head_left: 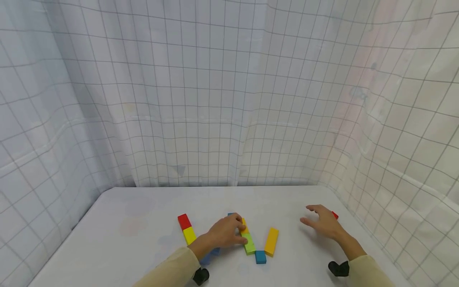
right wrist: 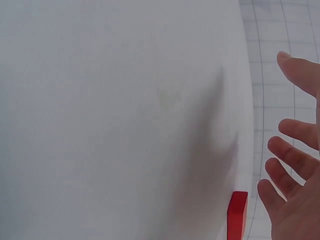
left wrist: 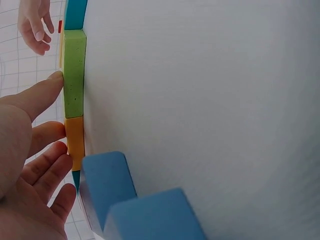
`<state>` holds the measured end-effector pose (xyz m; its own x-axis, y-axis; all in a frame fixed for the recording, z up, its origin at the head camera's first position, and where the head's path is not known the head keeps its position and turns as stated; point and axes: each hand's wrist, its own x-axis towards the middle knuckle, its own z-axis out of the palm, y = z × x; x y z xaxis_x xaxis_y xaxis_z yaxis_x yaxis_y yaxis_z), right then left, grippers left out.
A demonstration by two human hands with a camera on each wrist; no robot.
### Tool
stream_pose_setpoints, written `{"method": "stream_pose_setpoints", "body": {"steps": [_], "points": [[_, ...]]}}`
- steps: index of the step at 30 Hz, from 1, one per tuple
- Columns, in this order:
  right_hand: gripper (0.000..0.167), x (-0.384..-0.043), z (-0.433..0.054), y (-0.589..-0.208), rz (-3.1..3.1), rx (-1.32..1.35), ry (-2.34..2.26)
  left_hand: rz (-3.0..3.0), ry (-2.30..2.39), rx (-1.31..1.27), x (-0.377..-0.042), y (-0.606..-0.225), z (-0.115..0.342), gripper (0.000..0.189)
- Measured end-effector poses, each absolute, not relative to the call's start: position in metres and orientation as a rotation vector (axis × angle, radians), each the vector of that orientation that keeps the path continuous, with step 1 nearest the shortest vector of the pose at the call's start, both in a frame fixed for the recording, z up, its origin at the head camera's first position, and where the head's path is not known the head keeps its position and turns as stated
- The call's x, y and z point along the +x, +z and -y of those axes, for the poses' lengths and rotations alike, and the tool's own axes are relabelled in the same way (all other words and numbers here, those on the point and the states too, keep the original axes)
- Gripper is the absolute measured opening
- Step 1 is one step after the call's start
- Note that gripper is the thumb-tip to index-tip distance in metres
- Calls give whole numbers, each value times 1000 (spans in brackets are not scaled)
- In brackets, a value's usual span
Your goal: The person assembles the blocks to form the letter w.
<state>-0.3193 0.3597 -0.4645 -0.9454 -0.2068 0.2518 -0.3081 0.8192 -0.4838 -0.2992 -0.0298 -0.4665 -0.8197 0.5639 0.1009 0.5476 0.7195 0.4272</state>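
Over the middle of the table, my left hand [head_left: 224, 232] touches a row of blocks with its fingertips. Its thumb rests against a light green block [left wrist: 75, 75] and its fingers against an orange block [left wrist: 75, 142], which join end to end. A blue block [head_left: 260, 257] sits at the near end of the green one, and a long yellow-orange block [head_left: 271, 241] slants away from it. At the right, my right hand [head_left: 324, 223] hovers above the table with spread fingers and holds nothing. A red block [right wrist: 237, 215] lies beyond it, partly hidden in the head view.
Left of my left hand, a red block [head_left: 184, 221] and a yellow block [head_left: 189, 235] form another slanted line. Blue blocks [left wrist: 152, 215] continue it under my left wrist. White gridded curtains [head_left: 201, 99] surround the white table [head_left: 143, 223] at the back and sides.
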Motion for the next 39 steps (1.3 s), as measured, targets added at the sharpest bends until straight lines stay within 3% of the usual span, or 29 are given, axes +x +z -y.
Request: {"method": "stream_pose_setpoints", "body": {"steps": [11, 22, 31, 39], "points": [[70, -333, -400, -474, 2835, 255, 704, -2885, 690, 926, -299, -466, 29, 48], [83, -336, -422, -484, 2947, 1, 705, -2879, 714, 918, -301, -469, 29, 48], [74, -342, -429, -491, 2902, -111, 873, -2886, 702, 926, -301, -468, 30, 48], [79, -335, -429, -489, 2861, -242, 1006, -2873, 718, 922, -300, -466, 29, 47]]}}
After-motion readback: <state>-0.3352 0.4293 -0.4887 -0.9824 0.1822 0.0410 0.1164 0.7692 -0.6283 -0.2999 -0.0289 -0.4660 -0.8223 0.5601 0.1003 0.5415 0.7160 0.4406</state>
